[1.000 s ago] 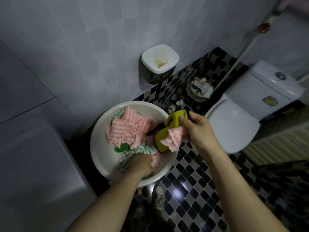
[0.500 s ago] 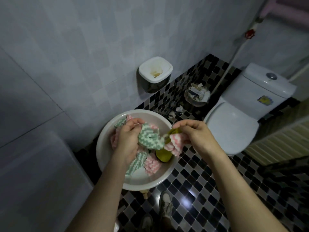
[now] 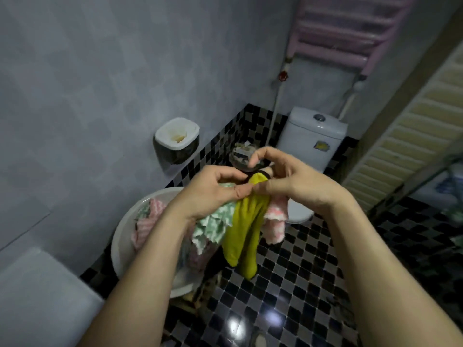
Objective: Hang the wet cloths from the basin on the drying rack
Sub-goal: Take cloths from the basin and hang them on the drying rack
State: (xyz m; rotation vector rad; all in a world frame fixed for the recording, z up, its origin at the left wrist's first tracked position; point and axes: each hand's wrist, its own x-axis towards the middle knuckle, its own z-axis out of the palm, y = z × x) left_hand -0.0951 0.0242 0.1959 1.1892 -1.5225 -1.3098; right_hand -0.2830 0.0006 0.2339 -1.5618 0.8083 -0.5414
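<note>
A: From the head view, what do the hands have?

B: Both are raised over the white round plastic basin (image 3: 125,229). The left hand (image 3: 210,194) has its fingers curled round a bunched green-and-white zigzag cloth (image 3: 213,224), with thumb and forefinger meeting at the top edge of a limp yellow cloth (image 3: 243,229). The right hand (image 3: 298,186) pinches that same yellow edge, its forefinger arched clear above. A fluffy pink-and-white cloth (image 3: 275,221) hangs from under its palm (how it is held there, I cannot tell).

A: And the rest of the washing?

B: More pink striped cloths (image 3: 144,230) lie heaped in the basin, which sits low on the black-and-white mosaic floor (image 3: 300,279) by the grey wall. The pink ladder-shaped drying rack (image 3: 335,31) is high on the wall above the white toilet (image 3: 313,136), well apart from the hands. Nothing hangs on the bars that show.

A: What might go wrong?

B: Three wet cloths are shared between two hands, and that is the risk, I'd judge. Sorting the yellow one free means loosening a pinch, and the pink or green cloth could slide out and drop on the floor, or on the toilet below the rack. Wet cloth is heavy and slippery. It also drips, and that glossy tile looks slick underfoot. Reaching up to the rack with both hands full would make a loose grip worse.
</note>
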